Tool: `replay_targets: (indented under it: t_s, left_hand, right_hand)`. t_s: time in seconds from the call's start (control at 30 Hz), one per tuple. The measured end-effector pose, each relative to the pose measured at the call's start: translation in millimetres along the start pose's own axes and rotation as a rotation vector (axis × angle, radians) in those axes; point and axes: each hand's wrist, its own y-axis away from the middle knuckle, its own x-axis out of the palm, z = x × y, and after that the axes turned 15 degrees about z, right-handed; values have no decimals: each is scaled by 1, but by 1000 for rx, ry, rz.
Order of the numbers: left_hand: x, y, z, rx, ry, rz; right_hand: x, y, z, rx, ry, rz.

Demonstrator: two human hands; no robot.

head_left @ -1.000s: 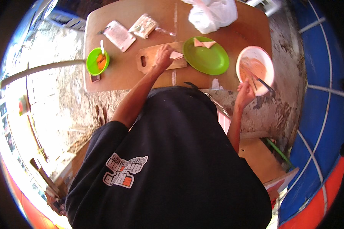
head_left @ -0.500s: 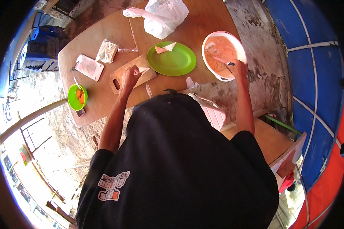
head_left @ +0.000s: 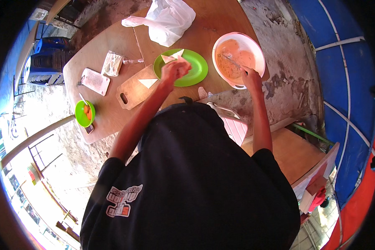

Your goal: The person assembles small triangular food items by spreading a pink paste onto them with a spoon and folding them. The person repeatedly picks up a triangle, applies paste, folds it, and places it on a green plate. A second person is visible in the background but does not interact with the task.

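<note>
My left hand [head_left: 176, 71] reaches over the near-left part of an oval green plate [head_left: 199, 68], its fingers loosely stretched and somewhat blurred, with nothing visible in them. White triangular pieces [head_left: 171, 57] lie at the plate's far left edge, just beyond the hand. Another white triangle [head_left: 148, 83] rests on the wooden cutting board [head_left: 132, 90] beside my left forearm. On the right, my right hand [head_left: 251, 79] grips a long utensil [head_left: 232, 61] whose exact kind I cannot make out. Its far end dips into orange batter [head_left: 237, 52] inside a white bowl [head_left: 260, 56].
A white plastic bag [head_left: 164, 25] sits at the table's far side. Left of the board are a clear-wrapped pack [head_left: 112, 63], a pale rectangular slab [head_left: 95, 81] and a green bowl [head_left: 80, 111] with orange pieces and a spoon. A pink-and-white box [head_left: 234, 127] stands nearby below.
My left hand has moved right from the cutting board to over the green plate, leaving the triangle on the board. The utensil in my right hand has shifted within the batter.
</note>
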Motion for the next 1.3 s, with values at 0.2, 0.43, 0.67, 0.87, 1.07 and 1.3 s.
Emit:
replay_targets:
  t_s: [0.2, 0.43, 0.67, 0.87, 1.07, 1.3]
  left_hand:
    - [54, -21, 27, -124, 186, 131]
    - [68, -39, 53, -119, 108, 235]
    - [84, -34, 45, -188, -46, 198]
    - [99, -25, 33, -207, -233, 212]
    - [97, -27, 31, -218, -297, 233]
    - [61, -18, 31, -95, -299, 135]
  right_hand:
    - [-6, 1, 6, -23, 63, 24]
    - [-6, 14, 18, -38, 123, 44]
    - [3, 28, 41, 12, 84, 132]
    - [19, 25, 62, 20, -89, 65]
    - [20, 25, 52, -17, -450, 146]
    - [14, 59, 48, 202, -1190, 236]
